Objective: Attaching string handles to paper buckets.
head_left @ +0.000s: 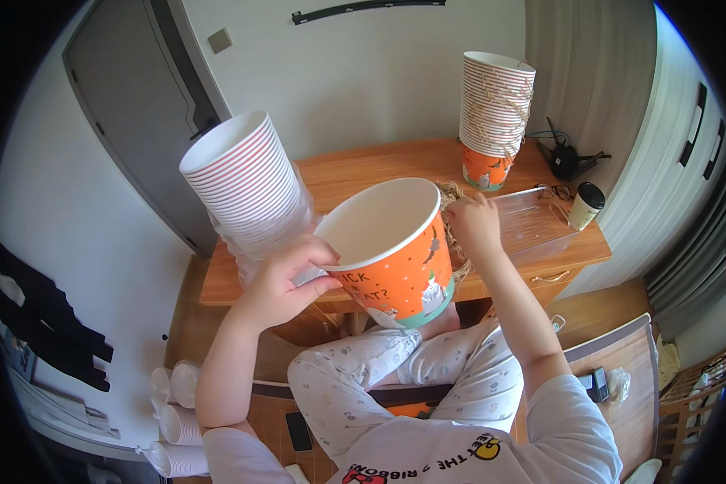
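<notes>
A seated person's left hand pinches the near rim of an orange paper bucket, tilted with its mouth up and away over the lap, while the right hand, fingers closed on twine, works at the far rim. Nested bucket stacks flank a wooden desk; the bucket's orange side carries white lettering.

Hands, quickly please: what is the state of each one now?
Left hand: closed on the rim of the orange paper bucket, holding it.
Right hand: fingers pinched at the twine by the bucket's far rim; the grip itself cannot be told.
</notes>
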The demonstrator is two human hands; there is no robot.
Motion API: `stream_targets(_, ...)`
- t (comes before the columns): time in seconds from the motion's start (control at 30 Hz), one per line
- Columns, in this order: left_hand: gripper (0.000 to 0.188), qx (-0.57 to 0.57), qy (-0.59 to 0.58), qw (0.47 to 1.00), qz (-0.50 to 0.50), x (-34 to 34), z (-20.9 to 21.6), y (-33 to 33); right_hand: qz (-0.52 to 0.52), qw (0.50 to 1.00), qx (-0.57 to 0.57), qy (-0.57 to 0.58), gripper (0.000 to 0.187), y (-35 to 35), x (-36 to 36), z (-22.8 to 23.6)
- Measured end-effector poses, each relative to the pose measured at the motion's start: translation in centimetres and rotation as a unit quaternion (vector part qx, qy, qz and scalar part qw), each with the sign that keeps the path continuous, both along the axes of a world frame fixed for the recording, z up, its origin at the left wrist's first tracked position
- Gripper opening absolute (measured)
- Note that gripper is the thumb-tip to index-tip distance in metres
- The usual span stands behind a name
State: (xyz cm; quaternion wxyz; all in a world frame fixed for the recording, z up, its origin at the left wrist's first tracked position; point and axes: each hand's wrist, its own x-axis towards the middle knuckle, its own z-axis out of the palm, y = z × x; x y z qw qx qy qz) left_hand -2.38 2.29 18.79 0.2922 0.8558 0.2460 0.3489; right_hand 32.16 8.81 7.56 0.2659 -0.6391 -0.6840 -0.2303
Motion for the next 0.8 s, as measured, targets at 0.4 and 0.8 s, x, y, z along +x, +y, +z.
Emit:
stream_targets(0.4,0.02,0.14,0.102,0.985,0.009,-0.4,-8.3,2.1,0.288,0.841,0.422,0.18,0.016,-21.7,4.0,2.1)
stream_targets(0.8,0.031,0.247,0.231,0.935,0.107,-2.6,-7.7,3.3,0.349,0.859,-0.124,0.354,0.008,-22.6,2.2,-1.9)
